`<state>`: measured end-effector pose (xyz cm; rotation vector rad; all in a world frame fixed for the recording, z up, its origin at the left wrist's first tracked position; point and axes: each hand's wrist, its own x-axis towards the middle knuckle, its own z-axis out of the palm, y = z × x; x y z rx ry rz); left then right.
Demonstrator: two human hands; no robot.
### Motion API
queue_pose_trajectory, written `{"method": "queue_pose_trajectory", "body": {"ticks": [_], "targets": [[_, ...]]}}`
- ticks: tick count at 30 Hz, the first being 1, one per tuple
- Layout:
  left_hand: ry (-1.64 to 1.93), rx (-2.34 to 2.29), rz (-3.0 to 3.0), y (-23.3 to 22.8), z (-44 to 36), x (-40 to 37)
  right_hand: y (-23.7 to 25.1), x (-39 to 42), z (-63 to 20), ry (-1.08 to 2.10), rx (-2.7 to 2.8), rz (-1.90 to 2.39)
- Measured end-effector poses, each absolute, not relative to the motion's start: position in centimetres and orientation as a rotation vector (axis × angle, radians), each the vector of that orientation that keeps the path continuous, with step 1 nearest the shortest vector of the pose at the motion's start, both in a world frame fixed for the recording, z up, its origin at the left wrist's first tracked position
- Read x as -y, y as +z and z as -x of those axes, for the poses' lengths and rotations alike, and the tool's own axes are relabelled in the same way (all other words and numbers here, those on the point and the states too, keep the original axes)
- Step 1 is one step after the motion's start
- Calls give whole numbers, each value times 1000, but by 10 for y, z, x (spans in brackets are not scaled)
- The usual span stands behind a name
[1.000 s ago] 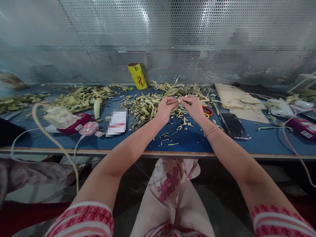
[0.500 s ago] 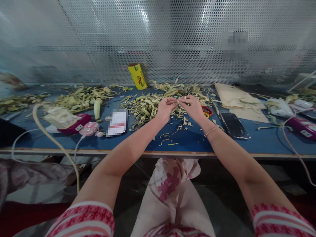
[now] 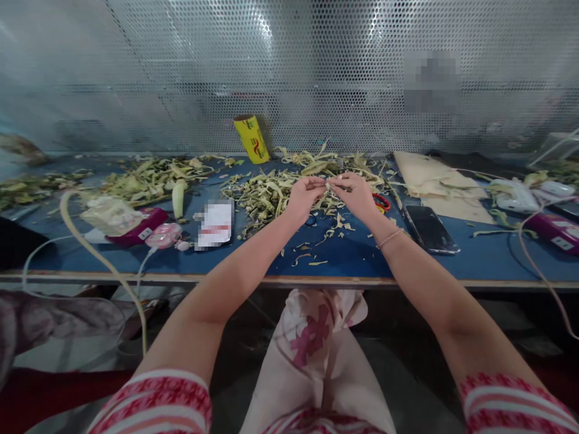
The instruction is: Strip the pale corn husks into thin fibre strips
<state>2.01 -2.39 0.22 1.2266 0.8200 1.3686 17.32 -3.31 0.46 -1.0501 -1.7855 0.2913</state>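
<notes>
My left hand and my right hand meet fingertip to fingertip above a heap of pale green, dry-looking plant pieces. Both pinch a small whitish bit, too small to name, at the point where the fingers come together. Just right of my right hand lie red and yellow loop handles, their other end hidden behind the hand. Pale shreds are scattered on the blue tabletop below my hands.
Behind stands a perforated metal panel with a yellow tube before it. A phone and brown cardboard lie at right. Leftward are a white packet, a pink device, a magenta box and another plant heap.
My hands stay nearly in place, with fingertips still together and only slight finger movement. The whitish bit between them shows a little more.
</notes>
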Motion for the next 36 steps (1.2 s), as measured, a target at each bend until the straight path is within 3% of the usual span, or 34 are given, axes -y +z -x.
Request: {"method": "queue_pose_trajectory", "body": {"ticks": [36], "targets": [[1243, -784, -1144, 10, -14, 22, 7, 32, -176, 270, 1856, 1044]]}}
